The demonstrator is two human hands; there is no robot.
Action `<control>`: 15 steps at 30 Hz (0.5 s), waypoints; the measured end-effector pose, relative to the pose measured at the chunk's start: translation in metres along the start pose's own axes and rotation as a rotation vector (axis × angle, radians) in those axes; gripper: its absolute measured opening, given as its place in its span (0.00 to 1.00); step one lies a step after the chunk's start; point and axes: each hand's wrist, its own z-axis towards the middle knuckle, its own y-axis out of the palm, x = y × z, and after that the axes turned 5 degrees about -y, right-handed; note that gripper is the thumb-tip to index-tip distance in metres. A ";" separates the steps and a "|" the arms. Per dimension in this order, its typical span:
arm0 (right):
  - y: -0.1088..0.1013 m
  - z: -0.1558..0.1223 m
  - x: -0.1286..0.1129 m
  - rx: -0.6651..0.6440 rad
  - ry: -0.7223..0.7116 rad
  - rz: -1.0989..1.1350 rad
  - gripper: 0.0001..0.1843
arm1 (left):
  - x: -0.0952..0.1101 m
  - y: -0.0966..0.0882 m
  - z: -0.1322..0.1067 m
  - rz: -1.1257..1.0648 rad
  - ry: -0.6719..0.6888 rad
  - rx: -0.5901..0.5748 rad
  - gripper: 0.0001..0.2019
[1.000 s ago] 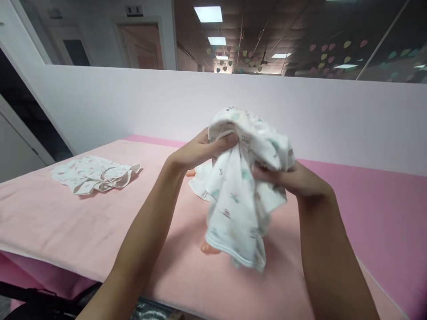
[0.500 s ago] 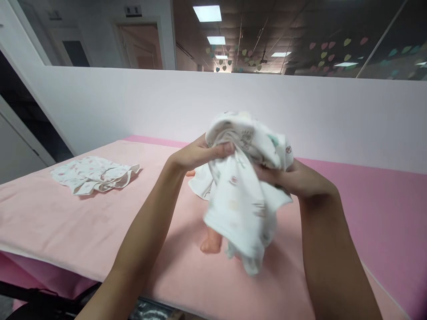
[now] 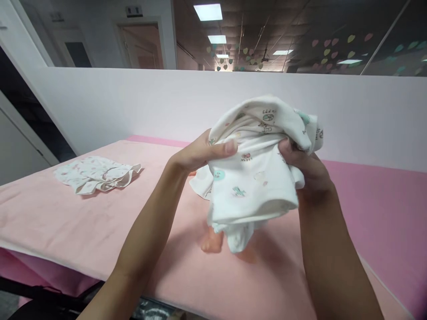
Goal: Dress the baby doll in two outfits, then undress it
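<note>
White printed cloth (image 3: 251, 178), apparently a small garment, is hanging bunched between 2 bare hands above the pink-covered desk (image 3: 100, 231). The left hand (image 3: 198, 153) is gripping the near-left edge, its thumb pressing across the front; the right hand (image 3: 310, 171) is pinching the opposite side, with folds partly hiding its fingers. Both sets of fingers are therefore holding fabric. Beneath the lower edge, what is looking like a doll's foot (image 3: 211, 242) is showing; most of the body is lying hidden. To the left, a crumpled blanket-like piece (image 3: 96, 173) is resting well apart from either hand. Judging from this view, the step in hand is sorting the garment: the hands are apparently gathering it and exposing its hem. The next move is calling for identifying the correct opening while maintaining both grips and avoiding further twisting of the layers.
</note>
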 end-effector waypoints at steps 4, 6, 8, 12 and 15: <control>0.000 -0.001 -0.002 -0.187 0.125 -0.065 0.15 | -0.002 -0.008 -0.004 0.136 -0.100 0.056 0.32; 0.000 0.000 -0.004 -0.444 0.158 -0.075 0.14 | -0.004 -0.011 -0.005 0.145 -0.103 0.089 0.28; 0.001 0.002 -0.005 -0.637 0.162 -0.066 0.14 | -0.006 -0.011 -0.004 0.127 -0.112 0.116 0.27; 0.002 0.003 -0.001 -0.504 0.097 -0.108 0.17 | -0.004 -0.004 -0.001 0.103 -0.137 0.163 0.30; 0.001 0.003 0.004 -0.319 0.031 -0.101 0.18 | 0.001 0.000 -0.001 0.111 -0.154 0.189 0.32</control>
